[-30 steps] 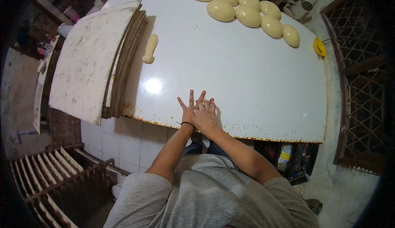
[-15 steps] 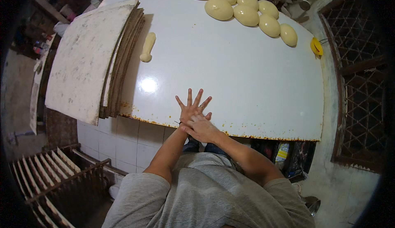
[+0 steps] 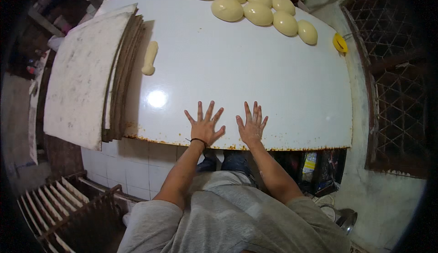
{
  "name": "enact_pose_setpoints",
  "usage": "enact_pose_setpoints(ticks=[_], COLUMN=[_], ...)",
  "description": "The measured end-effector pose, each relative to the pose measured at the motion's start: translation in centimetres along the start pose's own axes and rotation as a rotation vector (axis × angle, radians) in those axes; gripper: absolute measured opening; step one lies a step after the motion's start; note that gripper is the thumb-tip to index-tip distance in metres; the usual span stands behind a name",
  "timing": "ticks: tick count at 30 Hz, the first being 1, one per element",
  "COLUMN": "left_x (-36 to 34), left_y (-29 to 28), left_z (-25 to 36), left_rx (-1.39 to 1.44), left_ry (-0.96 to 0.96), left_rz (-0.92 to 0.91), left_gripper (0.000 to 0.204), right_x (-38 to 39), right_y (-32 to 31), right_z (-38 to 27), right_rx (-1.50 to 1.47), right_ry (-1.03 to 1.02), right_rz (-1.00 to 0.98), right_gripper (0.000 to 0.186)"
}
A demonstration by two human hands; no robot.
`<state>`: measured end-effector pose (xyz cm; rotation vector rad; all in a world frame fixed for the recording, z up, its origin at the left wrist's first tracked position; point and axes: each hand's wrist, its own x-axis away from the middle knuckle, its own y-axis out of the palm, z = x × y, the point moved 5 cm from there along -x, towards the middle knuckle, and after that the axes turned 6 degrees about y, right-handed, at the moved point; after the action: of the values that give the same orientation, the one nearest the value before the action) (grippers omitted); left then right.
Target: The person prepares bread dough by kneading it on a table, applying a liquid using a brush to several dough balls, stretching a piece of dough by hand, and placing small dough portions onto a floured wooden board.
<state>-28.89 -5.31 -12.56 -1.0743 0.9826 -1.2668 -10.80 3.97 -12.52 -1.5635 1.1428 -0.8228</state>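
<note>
My left hand (image 3: pixel 205 127) lies with fingers spread on the white tabletop (image 3: pixel 246 75) near its front edge, a dark band round the wrist. Beside it on the right, my right hand (image 3: pixel 251 125) also rests on the surface, fingers stretched out and holding nothing. Beyond them to the left is a pale, elongated piece of dough (image 3: pixel 150 56) with a knobbed near end. Several glossy, oval dough balls (image 3: pixel 258 13) sit in two rows along the back. A small yellow object (image 3: pixel 339 43) is at the right edge.
A stack of thin, worn boards (image 3: pixel 80 77) covers the table's left part. A slatted metal rack (image 3: pixel 54 202) stands low at the lower left. A barred window (image 3: pixel 394 102) is in the wall at the right. Rust spots mark the table's front edge.
My right hand has come off the back of my left hand and moved right, onto the tabletop. The view has shifted slightly, so the table's contents appear further left.
</note>
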Motion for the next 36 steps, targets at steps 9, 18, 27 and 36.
enact_pose_setpoints(ticks=[9,18,27,36], left_x=[-0.5,-0.9,-6.3,-0.7], left_y=[0.1,0.0,3.3,-6.7], left_z=[0.0,1.5,14.5,19.1], left_rx=[-0.024,-0.011,0.062,0.800], left_ry=[-0.048,-0.006,0.226,0.241], left_rz=[-0.130,-0.095,-0.079,-0.817], left_gripper=[0.078,0.080,0.086,0.060], right_x=[0.5,0.9,1.5,3.9], right_y=[1.8,1.2,0.8,0.0], right_z=[2.4,3.6,4.0,7.9], right_rx=[0.119,0.128,0.224,0.139], right_ry=[0.068,0.078,-0.038,-0.167], right_rz=[-0.146,-0.098,0.093,0.051], right_gripper=[0.076,0.077,0.075,0.077])
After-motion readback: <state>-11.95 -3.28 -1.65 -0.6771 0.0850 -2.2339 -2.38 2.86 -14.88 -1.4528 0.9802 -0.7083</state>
